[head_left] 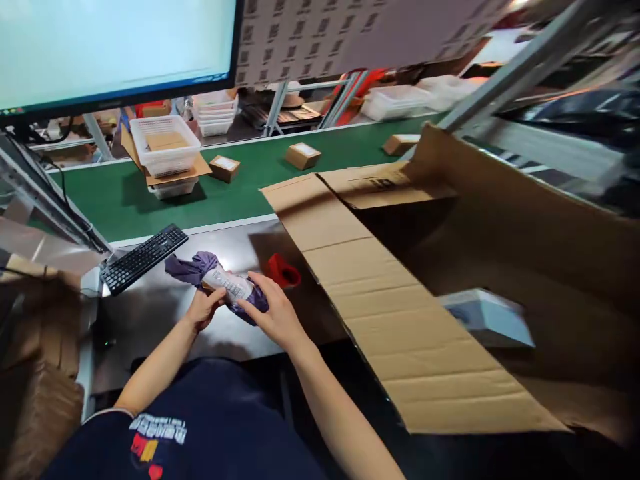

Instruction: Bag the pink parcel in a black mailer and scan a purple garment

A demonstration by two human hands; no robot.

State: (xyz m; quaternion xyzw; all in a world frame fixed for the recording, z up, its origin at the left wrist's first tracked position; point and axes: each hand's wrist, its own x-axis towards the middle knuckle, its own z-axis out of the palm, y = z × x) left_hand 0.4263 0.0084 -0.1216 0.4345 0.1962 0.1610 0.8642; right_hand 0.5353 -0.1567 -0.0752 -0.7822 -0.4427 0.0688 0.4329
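A purple plastic-wrapped package [196, 269] with a white printed label is held between both my hands, just above the metal table [170, 327]. My left hand [206, 308] grips its near left side, the thumb lying on the label's edge. On the right end, my right hand [267, 310] is closed around the wrapping, with its fingers over the top and the thumb at the label. What is inside the wrapping is hidden. A red roll [283, 271], perhaps tape, lies on the table just beyond my right hand.
A large open cardboard box [380, 300] stands at the right, with a pale box [487, 319] inside. A black keyboard [145, 257] lies at the left. Behind runs a green conveyor belt [240, 193] carrying small cartons [303, 156] and a white basket [165, 147]. A monitor [120, 50] hangs above.
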